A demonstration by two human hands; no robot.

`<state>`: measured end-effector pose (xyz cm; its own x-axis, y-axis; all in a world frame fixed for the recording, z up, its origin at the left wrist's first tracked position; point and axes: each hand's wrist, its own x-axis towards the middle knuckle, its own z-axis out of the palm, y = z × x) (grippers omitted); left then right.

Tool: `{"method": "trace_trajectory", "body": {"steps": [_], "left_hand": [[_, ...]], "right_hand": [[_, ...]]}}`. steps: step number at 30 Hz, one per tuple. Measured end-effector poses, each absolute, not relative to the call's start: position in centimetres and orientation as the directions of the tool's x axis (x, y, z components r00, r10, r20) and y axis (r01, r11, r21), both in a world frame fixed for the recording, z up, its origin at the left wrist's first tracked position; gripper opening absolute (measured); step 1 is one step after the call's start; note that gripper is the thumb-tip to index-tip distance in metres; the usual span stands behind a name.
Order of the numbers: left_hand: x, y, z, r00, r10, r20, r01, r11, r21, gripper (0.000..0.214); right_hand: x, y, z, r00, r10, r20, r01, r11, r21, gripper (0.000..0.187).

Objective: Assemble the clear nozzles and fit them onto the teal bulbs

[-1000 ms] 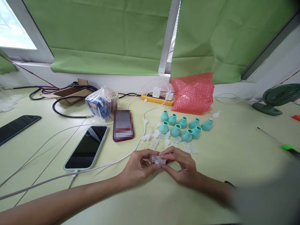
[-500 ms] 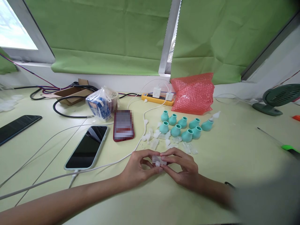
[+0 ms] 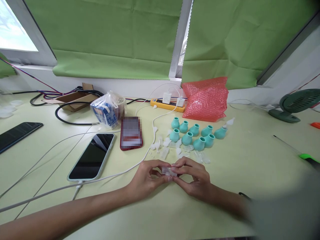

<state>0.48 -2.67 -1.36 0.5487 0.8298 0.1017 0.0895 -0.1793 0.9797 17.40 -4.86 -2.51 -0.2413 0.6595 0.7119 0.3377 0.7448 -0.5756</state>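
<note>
Clear plastic piece: a small, see-through piece (image 3: 168, 171) is sitting between the fingertips of both hands, just above the near middle of the pale table (image 3: 200, 213); its middle is showing, while fingers are covering its edges.
Left hand: the left hand (image 3: 147, 176) is pinching the piece from the left, forefinger curving along the far edge and thumb lying along the near edge, with only the piece's width parting them.
Right hand: the right hand (image 3: 193, 175) is gripping from the right, its bent fingers overlapping the piece's right part and its thumb pressing from the near side; the fingertips of the two hands are nearly meeting.
Teal bulbs: nine small bulbs (image 3: 187, 139) are standing or leaning in a cluster beyond the right hand.
Loose bits: clear and white plastic bits (image 3: 164, 153) are lying scattered between the hands and the bulbs.
Phones: a red-cased phone (image 3: 131, 145) and a pale-cased phone (image 3: 91, 156) are lying left of the bits, a white cable (image 3: 120, 174) running past both.
</note>
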Motion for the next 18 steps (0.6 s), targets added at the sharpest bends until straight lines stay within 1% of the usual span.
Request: {"method": "trace_trajectory", "body": {"steps": [4, 7, 12, 18], "left_hand": [[0.49, -2.63, -1.31, 0.547, 0.830, 0.103, 0.098, -0.186, 0.978, 0.033], [0.40, -2.64, -1.27, 0.562, 0.817, 0.133, 0.097, -0.225, 0.970, 0.036], [0.32, -2.62, -1.19, 0.563, 0.812, 0.155, 0.106, -0.257, 0.961, 0.030], [0.52, -2.76, -1.16, 0.540, 0.825, 0.168, 0.128, -0.278, 0.952, 0.028]], "right_hand": [[17.28, -4.98, -2.47, -0.227, 0.718, 0.658, 0.297, 0.694, -0.656, 0.027], [17.19, -5.03, -2.38, -0.221, 0.747, 0.626, 0.279, 0.664, -0.694, 0.028], [17.15, -5.05, -2.24, -0.216, 0.746, 0.630, 0.288, 0.666, -0.689, 0.023], [17.19, -4.99, -2.46, -0.227, 0.722, 0.654, 0.285, 0.691, -0.664, 0.024]]}}
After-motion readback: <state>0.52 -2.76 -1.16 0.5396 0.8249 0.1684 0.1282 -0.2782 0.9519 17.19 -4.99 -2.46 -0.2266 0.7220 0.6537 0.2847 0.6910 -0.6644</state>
